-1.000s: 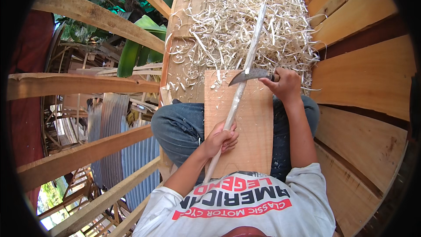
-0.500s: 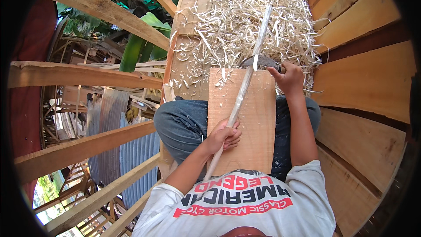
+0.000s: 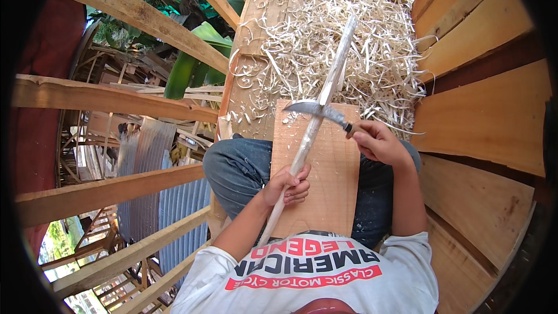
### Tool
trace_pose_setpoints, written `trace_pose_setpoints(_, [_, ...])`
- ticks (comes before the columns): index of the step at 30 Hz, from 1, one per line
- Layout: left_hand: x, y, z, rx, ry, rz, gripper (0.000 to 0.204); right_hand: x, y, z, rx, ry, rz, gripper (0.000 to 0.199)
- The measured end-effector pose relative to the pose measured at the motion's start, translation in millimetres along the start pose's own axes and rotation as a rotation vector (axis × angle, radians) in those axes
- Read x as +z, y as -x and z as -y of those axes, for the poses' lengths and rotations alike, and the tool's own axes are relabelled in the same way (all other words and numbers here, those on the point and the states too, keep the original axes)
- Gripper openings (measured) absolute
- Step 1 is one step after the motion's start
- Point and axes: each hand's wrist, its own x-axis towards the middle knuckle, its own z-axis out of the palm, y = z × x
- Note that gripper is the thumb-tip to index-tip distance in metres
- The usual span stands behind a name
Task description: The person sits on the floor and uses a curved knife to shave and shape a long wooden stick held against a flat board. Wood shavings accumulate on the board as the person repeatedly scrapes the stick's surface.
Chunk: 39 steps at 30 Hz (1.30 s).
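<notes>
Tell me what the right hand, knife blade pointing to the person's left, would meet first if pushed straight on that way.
The right hand holds a knife whose blade already lies across the pale stick, so the stick comes first. Beyond it lie wood shavings; depth there is unclear.

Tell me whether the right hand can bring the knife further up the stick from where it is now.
Probably yes: the knife in the right hand lies across the stick, and the length beyond looks bare.

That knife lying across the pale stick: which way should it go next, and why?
Probably a push away along the stick. The knife in the right hand crosses it mid-length, the left hand steadies the near end, and shavings lie beyond.
</notes>
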Motion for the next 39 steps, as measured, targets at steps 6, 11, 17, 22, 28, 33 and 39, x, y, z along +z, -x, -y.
trace_pose_setpoints(6, [4,-2,0,-0.012,0.031,-0.028,0.019,5,4,-5,-0.068,-0.014,-0.174,0.019])
trace_pose_setpoints(11, [2,-2,1,0.000,0.029,-0.026,0.017,8,6,1,-0.037,-0.112,-0.208,0.019])
trace_pose_setpoints(17, [4,-5,1,-0.007,0.019,-0.052,0.017,9,8,-4,-0.039,-0.139,-0.262,0.020])
trace_pose_setpoints(22, [6,-5,2,-0.008,0.005,-0.057,0.017,3,6,-6,-0.102,-0.152,-0.295,0.021])
trace_pose_setpoints(28, [8,-4,2,-0.004,-0.007,-0.081,0.018,1,5,-15,-0.103,-0.212,-0.280,0.021])
trace_pose_setpoints(33, [11,-6,1,-0.017,-0.041,-0.100,0.019,9,4,-20,-0.107,-0.179,-0.323,0.022])
trace_pose_setpoints(39, [12,-6,2,-0.005,-0.059,-0.103,0.017,8,-3,-26,-0.162,-0.328,-0.435,0.024])
